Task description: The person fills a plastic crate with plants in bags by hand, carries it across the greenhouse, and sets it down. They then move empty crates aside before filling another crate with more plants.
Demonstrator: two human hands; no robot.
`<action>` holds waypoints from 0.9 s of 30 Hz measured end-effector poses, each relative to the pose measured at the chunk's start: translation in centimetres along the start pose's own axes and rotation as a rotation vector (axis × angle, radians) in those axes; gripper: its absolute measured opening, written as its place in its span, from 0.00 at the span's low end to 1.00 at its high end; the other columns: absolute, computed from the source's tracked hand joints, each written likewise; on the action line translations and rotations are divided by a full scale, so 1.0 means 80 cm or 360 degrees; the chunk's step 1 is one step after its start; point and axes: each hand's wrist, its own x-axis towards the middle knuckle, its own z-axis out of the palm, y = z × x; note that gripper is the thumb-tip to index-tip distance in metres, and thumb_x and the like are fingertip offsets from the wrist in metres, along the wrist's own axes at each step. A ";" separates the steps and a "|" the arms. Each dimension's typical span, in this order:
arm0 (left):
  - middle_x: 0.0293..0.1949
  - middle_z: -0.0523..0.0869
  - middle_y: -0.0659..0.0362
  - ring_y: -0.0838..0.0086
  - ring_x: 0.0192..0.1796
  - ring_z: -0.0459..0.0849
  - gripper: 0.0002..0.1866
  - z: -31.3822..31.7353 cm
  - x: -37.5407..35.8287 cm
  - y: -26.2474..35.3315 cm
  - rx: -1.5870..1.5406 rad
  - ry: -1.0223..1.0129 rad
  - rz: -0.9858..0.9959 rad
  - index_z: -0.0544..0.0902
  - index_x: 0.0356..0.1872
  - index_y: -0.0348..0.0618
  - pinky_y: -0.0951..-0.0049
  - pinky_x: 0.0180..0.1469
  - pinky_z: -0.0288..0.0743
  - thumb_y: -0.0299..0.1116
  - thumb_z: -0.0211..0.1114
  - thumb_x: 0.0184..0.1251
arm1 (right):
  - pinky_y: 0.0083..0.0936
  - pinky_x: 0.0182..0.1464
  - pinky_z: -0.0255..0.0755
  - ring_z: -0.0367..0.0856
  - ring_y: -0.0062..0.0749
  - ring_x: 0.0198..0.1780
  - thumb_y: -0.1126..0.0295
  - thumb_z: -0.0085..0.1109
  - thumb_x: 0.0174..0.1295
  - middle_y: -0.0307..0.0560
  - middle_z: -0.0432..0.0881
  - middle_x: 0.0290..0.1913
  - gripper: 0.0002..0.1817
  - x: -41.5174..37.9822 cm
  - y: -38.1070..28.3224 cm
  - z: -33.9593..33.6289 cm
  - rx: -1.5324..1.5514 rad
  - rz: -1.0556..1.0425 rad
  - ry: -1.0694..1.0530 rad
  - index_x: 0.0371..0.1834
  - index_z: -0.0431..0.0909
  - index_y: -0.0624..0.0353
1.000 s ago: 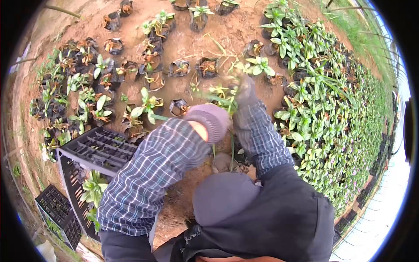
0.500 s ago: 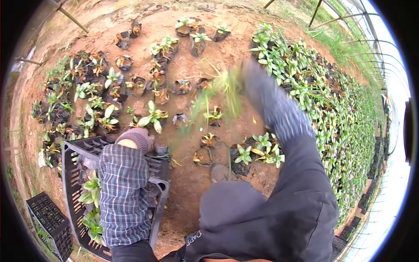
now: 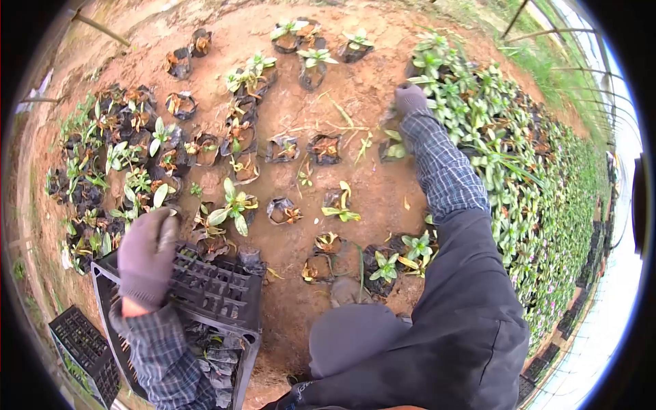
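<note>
My left hand [image 3: 147, 254], in a purple-brown knit glove, is raised over the left part of the black slatted crate [image 3: 215, 290]; what its fingers hold, if anything, is hidden. My right hand [image 3: 410, 100], gloved the same way, reaches out at the near edge of the dense bed of potted plants [image 3: 444, 89]. Its fingers are closed at a black-bagged seedling [image 3: 394, 145], and their grip is too small to make out. Inside the crate, beneath my left sleeve, several black plant bags [image 3: 220, 372] show.
Scattered bagged seedlings stand on the reddish soil [image 3: 287, 239], with a clump of potted plants [image 3: 89, 171] at the left. A second black crate [image 3: 85, 348] lies at lower left. My knee [image 3: 352, 338] is at bottom centre. Metal hoops line the right side.
My left hand has lifted and moved left and back over the crate. My right hand has moved up from the middle soil to the bed's edge, and the blurred green stalks beside it are gone.
</note>
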 end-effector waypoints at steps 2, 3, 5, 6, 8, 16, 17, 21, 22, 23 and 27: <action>0.36 0.81 0.50 0.58 0.41 0.77 0.12 -0.022 -0.005 -0.024 0.0169 0.0036 0.0088 0.78 0.41 0.39 0.62 0.47 0.69 0.34 0.53 0.62 | 0.39 0.49 0.71 0.79 0.50 0.45 0.59 0.51 0.55 0.57 0.81 0.39 0.15 0.007 -0.029 -0.006 -0.0083 -0.0040 0.0092 0.41 0.79 0.54; 0.33 0.79 0.50 0.57 0.40 0.76 0.11 -0.032 -0.010 -0.028 0.0115 -0.0054 0.0014 0.78 0.39 0.39 0.61 0.47 0.67 0.32 0.53 0.59 | 0.38 0.49 0.71 0.79 0.50 0.46 0.57 0.51 0.55 0.58 0.81 0.40 0.18 0.024 -0.032 -0.003 -0.0080 -0.0032 0.0157 0.42 0.79 0.57; 0.29 0.78 0.50 0.56 0.37 0.77 0.10 -0.022 -0.024 -0.051 0.0211 0.0072 0.0288 0.79 0.32 0.37 0.61 0.42 0.69 0.32 0.53 0.59 | 0.38 0.54 0.69 0.76 0.48 0.51 0.56 0.53 0.55 0.60 0.77 0.49 0.23 0.063 -0.049 -0.017 -0.0215 0.0195 0.0176 0.49 0.73 0.62; 0.27 0.78 0.50 0.56 0.35 0.77 0.10 -0.016 -0.030 -0.054 0.0245 0.0141 0.0369 0.79 0.29 0.36 0.62 0.41 0.69 0.32 0.53 0.59 | 0.38 0.54 0.69 0.76 0.48 0.51 0.56 0.53 0.55 0.60 0.77 0.49 0.23 0.073 -0.057 -0.024 -0.0226 0.0194 0.0161 0.49 0.73 0.62; 0.27 0.79 0.50 0.57 0.35 0.77 0.11 -0.011 -0.041 -0.065 0.0215 0.0104 0.0284 0.80 0.29 0.36 0.63 0.40 0.69 0.32 0.52 0.60 | 0.37 0.56 0.69 0.76 0.46 0.54 0.56 0.56 0.55 0.60 0.76 0.52 0.26 0.102 -0.060 -0.021 -0.0350 0.0669 0.0231 0.53 0.72 0.61; 0.26 0.79 0.52 0.59 0.33 0.77 0.12 -0.007 -0.036 -0.059 0.0170 0.0112 0.0137 0.80 0.26 0.34 0.65 0.38 0.69 0.31 0.53 0.61 | 0.32 0.53 0.71 0.76 0.42 0.55 0.62 0.51 0.60 0.54 0.77 0.54 0.18 0.166 -0.017 0.020 -0.0835 0.0366 -0.0177 0.50 0.77 0.58; 0.26 0.79 0.52 0.59 0.33 0.77 0.12 -0.007 -0.036 -0.059 0.0174 0.0101 0.0126 0.80 0.26 0.34 0.65 0.38 0.69 0.31 0.53 0.61 | 0.32 0.53 0.71 0.77 0.43 0.54 0.62 0.49 0.61 0.54 0.77 0.53 0.18 0.156 -0.030 0.012 -0.0675 0.0485 -0.0088 0.51 0.77 0.57; 0.29 0.79 0.50 0.57 0.36 0.78 0.08 -0.006 -0.038 -0.059 0.0206 0.0170 0.0100 0.81 0.30 0.35 0.63 0.42 0.70 0.28 0.54 0.58 | 0.34 0.51 0.72 0.78 0.44 0.52 0.64 0.45 0.62 0.54 0.78 0.51 0.17 0.154 -0.012 0.017 -0.0658 0.0442 -0.0026 0.51 0.77 0.56; 0.30 0.79 0.50 0.55 0.37 0.78 0.07 -0.006 -0.039 -0.059 0.0224 0.0248 0.0142 0.81 0.31 0.36 0.61 0.43 0.70 0.27 0.56 0.55 | 0.35 0.50 0.73 0.78 0.44 0.52 0.65 0.45 0.62 0.55 0.78 0.51 0.17 0.164 0.004 0.024 -0.0672 0.0393 -0.0006 0.50 0.77 0.56; 0.33 0.80 0.49 0.54 0.40 0.78 0.08 -0.007 -0.041 -0.062 0.0208 0.0267 0.0182 0.81 0.34 0.36 0.60 0.46 0.70 0.26 0.56 0.55 | 0.35 0.47 0.74 0.80 0.45 0.49 0.65 0.46 0.61 0.56 0.79 0.47 0.16 0.167 0.032 0.036 -0.0987 0.0020 0.0058 0.50 0.77 0.55; 0.41 0.80 0.48 0.54 0.46 0.77 0.14 -0.028 -0.062 -0.067 0.0210 0.0471 0.0203 0.78 0.44 0.36 0.62 0.50 0.70 0.20 0.58 0.54 | 0.33 0.47 0.72 0.77 0.40 0.48 0.70 0.45 0.61 0.52 0.76 0.47 0.13 0.169 0.064 0.042 -0.1129 -0.1064 0.0204 0.50 0.70 0.56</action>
